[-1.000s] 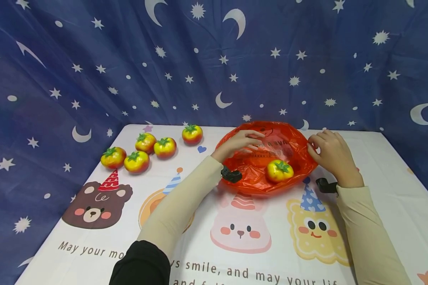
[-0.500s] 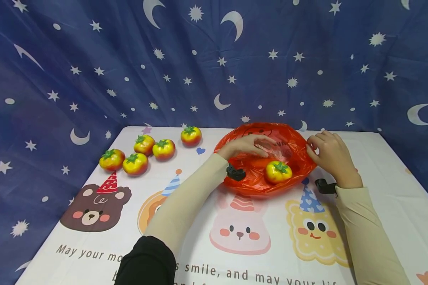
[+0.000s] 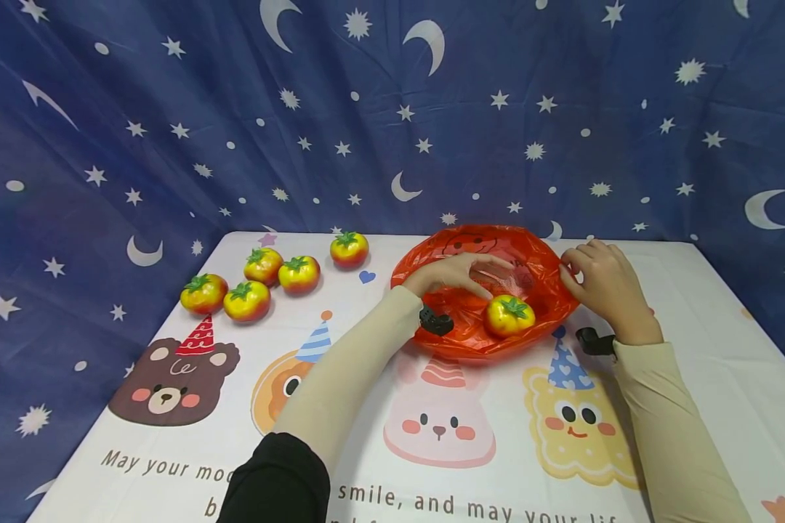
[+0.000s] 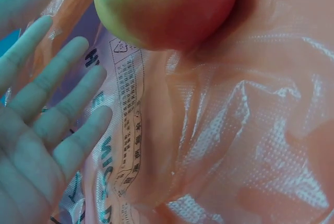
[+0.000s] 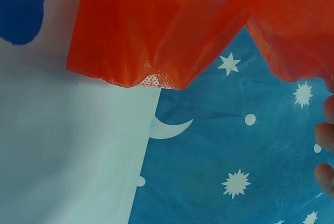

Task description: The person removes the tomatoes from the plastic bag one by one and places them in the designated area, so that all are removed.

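A red plastic bag [image 3: 530,247] lies spread open at the table's back, with one yellow-red tomato [image 3: 509,317] inside, green leaves on top. My left hand [image 3: 454,274] hovers over the bag's mouth with fingers spread, its thumb close to the tomato. The left wrist view shows that palm [image 4: 23,151] holding nothing, below and left of the tomato [image 4: 167,10]. At the bag's right edge, my right hand [image 3: 605,287] pinches the rim between thumb and fingers. Only a few fingertips [image 5: 326,136] of it show in the right wrist view, beside the hanging red plastic [image 5: 151,31].
Several more tomatoes stand loose at the table's back left, among them a front tomato [image 3: 247,301] and a separate tomato [image 3: 349,250] nearer the bag. A white printed tablecloth [image 3: 425,407] covers the table. Behind it hangs a blue star-patterned curtain [image 3: 340,116].
My left hand has moved right and slightly down over the bag, closer to the tomato inside. The right hand stays on the rim. The view has shifted slightly.
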The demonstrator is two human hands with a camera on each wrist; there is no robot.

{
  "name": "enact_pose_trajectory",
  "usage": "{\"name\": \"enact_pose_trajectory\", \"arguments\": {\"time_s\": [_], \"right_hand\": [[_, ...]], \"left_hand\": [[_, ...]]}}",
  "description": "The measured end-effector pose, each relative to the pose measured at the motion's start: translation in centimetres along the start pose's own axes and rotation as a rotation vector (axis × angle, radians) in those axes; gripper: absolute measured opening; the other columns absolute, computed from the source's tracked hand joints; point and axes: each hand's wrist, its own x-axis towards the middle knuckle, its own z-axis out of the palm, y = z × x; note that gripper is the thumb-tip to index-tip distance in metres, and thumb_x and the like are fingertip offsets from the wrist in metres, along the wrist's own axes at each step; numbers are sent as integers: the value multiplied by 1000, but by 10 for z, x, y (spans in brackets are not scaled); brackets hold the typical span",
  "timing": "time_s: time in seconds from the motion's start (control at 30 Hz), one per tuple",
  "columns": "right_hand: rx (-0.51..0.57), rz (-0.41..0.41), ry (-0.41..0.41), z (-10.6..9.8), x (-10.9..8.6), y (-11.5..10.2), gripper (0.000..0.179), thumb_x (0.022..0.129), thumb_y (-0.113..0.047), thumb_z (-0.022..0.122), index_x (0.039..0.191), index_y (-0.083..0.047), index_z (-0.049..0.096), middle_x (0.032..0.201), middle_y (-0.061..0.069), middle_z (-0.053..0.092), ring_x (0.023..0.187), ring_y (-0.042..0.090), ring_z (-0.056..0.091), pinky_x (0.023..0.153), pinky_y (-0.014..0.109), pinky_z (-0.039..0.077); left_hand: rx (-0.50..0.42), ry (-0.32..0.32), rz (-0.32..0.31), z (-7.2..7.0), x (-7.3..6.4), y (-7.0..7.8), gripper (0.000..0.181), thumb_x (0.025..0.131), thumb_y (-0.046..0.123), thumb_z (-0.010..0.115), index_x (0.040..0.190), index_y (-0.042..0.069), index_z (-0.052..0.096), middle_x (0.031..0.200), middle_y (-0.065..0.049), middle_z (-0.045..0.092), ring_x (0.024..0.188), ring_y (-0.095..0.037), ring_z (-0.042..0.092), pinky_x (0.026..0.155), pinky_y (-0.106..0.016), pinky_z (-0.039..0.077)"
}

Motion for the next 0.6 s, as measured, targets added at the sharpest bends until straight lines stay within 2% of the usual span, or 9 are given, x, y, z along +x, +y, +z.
{"name": "enact_pose_trajectory", "arguments": {"time_s": [0.27, 0.47, 0.6], "right_hand": [[0, 11, -13, 0, 0, 0, 10, 72, -2, 72, 79, 1, 66, 67, 14, 62, 69, 26, 49, 68, 44, 50], [0, 18, -19, 1, 0, 0, 10, 72, -3, 72, 80, 1, 66, 68, 14, 63, 69, 26, 50, 70, 45, 51], [-1, 15, -16, 1, 0, 0, 10, 72, -3, 72, 80, 1, 66, 68, 14, 63, 69, 26, 50, 71, 46, 51]], "left_hand": [[-31, -142, 79, 0, 6, -9, 68, 84, -2, 62, 145, 5, 31, 149, -16, 35, 139, -27, 33, 105, -31, 44], [7, -155, 65, 2, 9, -14, 70, 84, -1, 64, 146, 8, 31, 150, -13, 34, 139, -22, 34, 110, -30, 38], [2, -159, 66, 4, 10, -16, 71, 84, -2, 63, 146, 7, 30, 151, -13, 34, 140, -23, 33, 112, -30, 36]]}}
